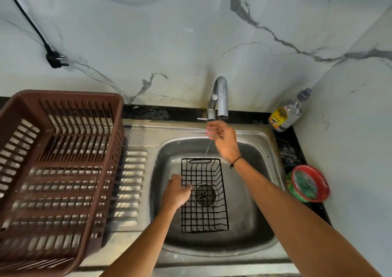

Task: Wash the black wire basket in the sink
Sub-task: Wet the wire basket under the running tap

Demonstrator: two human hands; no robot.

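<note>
Left hand (176, 193) gripping wire basket (204, 204)

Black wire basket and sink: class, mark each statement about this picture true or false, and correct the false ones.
1. The black wire basket sits in the sink basin. True.
2. The left hand grips the basket's side. True.
3. The right hand holds a sponge. False: it is up at the faucet, under a thin stream of water.
4. The brown dish rack stands right of the sink. False: left, on the drainboard.
5. A bottle stands in the back right corner. True.
</note>
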